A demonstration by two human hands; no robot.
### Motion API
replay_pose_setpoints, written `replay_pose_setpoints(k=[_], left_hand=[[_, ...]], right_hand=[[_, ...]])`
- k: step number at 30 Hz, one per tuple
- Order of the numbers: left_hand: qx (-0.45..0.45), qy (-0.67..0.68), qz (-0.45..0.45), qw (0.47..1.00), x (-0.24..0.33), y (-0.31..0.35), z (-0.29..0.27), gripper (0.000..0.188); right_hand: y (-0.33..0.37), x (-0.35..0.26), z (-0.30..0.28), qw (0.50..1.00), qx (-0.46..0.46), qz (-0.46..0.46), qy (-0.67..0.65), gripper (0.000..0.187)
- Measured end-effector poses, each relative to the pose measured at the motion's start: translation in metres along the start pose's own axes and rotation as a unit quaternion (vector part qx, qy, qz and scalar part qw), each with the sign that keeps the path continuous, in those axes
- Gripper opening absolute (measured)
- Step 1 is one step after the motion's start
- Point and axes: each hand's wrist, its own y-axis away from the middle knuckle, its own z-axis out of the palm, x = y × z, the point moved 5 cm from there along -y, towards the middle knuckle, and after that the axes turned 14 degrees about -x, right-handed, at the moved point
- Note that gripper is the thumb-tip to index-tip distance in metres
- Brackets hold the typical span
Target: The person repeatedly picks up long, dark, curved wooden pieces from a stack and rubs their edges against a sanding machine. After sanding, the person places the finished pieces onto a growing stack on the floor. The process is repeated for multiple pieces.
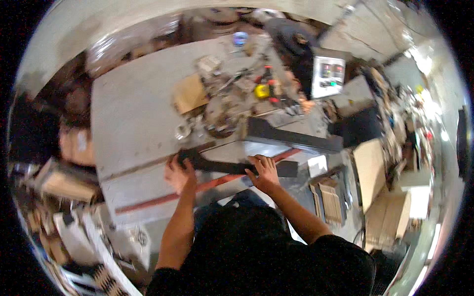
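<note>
A long black bar-like part [222,165] with a bent left end lies across the near side of the table in front of me. At its bent end, my left hand [180,172] is closed round the edge, its fingers slightly blurred. Farther right along the bar, my right hand [264,172] grips it with the fingers over the top, and the bar's end sticks out past that hand. Behind it rests a second, thicker black part [296,137] of similar bent shape. A red strip [217,182] runs along the table under the bar.
The pale table [133,113] carries a brown cardboard piece [190,93], a yellow tape measure [261,91] and a cluttered heap of small hardware. A lit screen [328,74] stands at the back right. Flat cardboard pieces [331,202] stand to the right, and boxes [69,182] at the left.
</note>
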Motion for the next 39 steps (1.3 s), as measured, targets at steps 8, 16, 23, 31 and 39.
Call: replay_pose_setpoints(k=[8, 16, 23, 31, 39], left_hand=[[0.079, -0.161, 0.039, 0.983, -0.005, -0.013, 0.023, 0.062], [0.099, -0.203, 0.062, 0.972, -0.015, -0.022, 0.026, 0.059], [0.087, -0.209, 0.043, 0.973, -0.014, -0.017, 0.023, 0.06], [0.082, -0.195, 0.029, 0.977, -0.01, -0.018, 0.023, 0.059], [0.094, -0.191, 0.028, 0.977, -0.017, -0.021, 0.025, 0.059]], right_hand=[[-0.088, 0.192, -0.207, 0.945, 0.265, 0.181, -0.062, 0.053], [-0.18, 0.335, -0.226, 0.931, 0.129, 0.308, -0.151, 0.098], [-0.195, 0.309, -0.24, 0.943, 0.086, 0.314, -0.075, 0.099], [-0.192, 0.305, -0.236, 0.947, 0.022, 0.321, -0.003, 0.113], [-0.193, 0.3, -0.228, 0.947, 0.076, 0.31, -0.027, 0.118]])
